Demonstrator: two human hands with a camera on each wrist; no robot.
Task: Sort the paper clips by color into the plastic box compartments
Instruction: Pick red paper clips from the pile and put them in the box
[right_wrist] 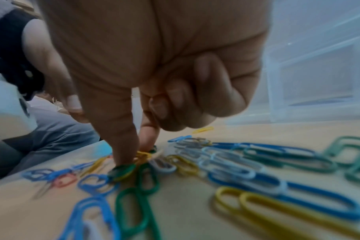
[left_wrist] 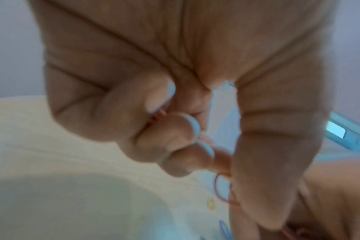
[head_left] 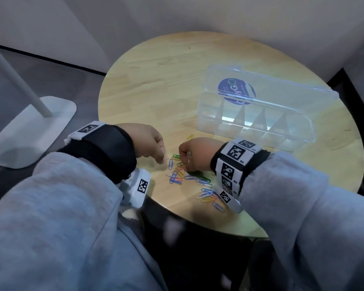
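Coloured paper clips (head_left: pixel 189 177) lie in a loose pile on the round wooden table (head_left: pixel 156 80), blue, green, yellow, white and red mixed (right_wrist: pixel 226 162). My left hand (head_left: pixel 163 159) hovers at the pile's left edge. It pinches a red clip (left_wrist: pixel 223 190) between thumb and forefinger, and another red clip (left_wrist: pixel 158 115) shows inside its curled fingers. My right hand (head_left: pixel 184 164) has thumb and forefinger pinched down into the pile (right_wrist: pixel 136 151) on a clip, with yellow and green ones under the tips. The clear plastic box (head_left: pixel 250 131) stands behind the right hand, lid (head_left: pixel 282 87) raised.
A single yellow clip (head_left: pixel 190 136) lies apart between the pile and the box. A second small cluster of clips (head_left: pixel 209 196) lies close to the table's near edge. A white lamp base (head_left: pixel 34 131) stands on the floor to the left. Walls close in behind the table.
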